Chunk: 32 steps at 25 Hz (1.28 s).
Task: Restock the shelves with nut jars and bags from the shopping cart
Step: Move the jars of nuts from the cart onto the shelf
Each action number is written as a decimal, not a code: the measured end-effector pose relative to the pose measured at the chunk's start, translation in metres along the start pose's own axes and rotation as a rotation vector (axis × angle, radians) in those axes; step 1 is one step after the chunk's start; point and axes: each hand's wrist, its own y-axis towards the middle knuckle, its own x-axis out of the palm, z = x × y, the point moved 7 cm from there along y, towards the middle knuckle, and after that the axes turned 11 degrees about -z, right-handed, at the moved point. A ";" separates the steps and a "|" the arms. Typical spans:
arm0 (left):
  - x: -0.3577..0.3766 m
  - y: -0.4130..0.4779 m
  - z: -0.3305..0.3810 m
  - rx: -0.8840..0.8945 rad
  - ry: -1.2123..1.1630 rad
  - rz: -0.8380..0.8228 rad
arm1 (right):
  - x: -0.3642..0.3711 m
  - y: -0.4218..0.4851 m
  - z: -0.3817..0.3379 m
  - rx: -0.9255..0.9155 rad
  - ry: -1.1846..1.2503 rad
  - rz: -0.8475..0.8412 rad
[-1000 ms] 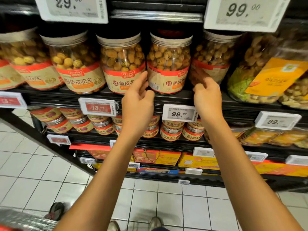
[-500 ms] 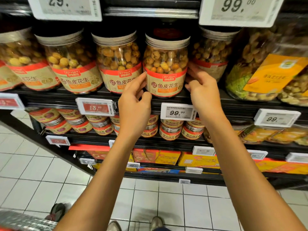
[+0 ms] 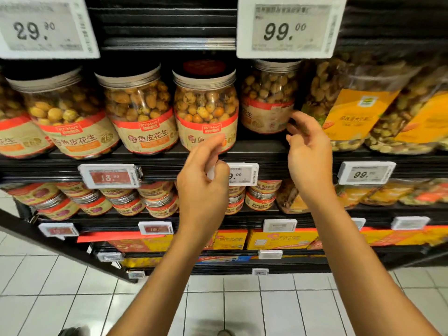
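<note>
A row of clear nut jars with red and beige labels stands on the black shelf (image 3: 261,151). The jar (image 3: 206,105) in the middle stands upright at the shelf's front edge. My left hand (image 3: 203,180) hovers just below and in front of it, fingers loosely curled, holding nothing. My right hand (image 3: 308,154) is to its right, fingers relaxed, fingertips close to the jar (image 3: 268,100) set further back; I cannot tell whether they touch it. Clear nut bags (image 3: 349,103) with orange labels stand to the right.
Price tags (image 3: 288,27) hang from the shelf above, and more tags (image 3: 110,177) line the shelf edges. Small round tins (image 3: 155,200) fill the shelf below, with yellow boxes (image 3: 278,238) under them. White floor tiles (image 3: 242,306) lie below. The shopping cart is not in view.
Both hands held the middle jar half a second ago and have let go. They have drawn back from it, the right hand shifting right; the jar now stands alone on the shelf.
</note>
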 end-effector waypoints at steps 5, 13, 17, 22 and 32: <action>0.034 0.021 -0.003 -0.070 0.004 -0.163 | -0.007 0.017 -0.019 -0.059 -0.178 -0.018; 0.059 0.047 -0.004 -0.026 0.116 -0.178 | -0.004 0.013 -0.040 -0.225 -0.326 0.031; 0.065 0.059 0.003 -0.012 0.248 -0.139 | -0.004 0.029 -0.071 -0.362 -0.629 0.017; 0.076 0.064 0.001 -0.092 0.288 -0.054 | 0.016 0.055 -0.069 -0.391 -0.961 -0.182; 0.073 0.023 -0.012 0.086 0.125 0.008 | -0.007 0.012 -0.089 -0.708 -0.820 -0.147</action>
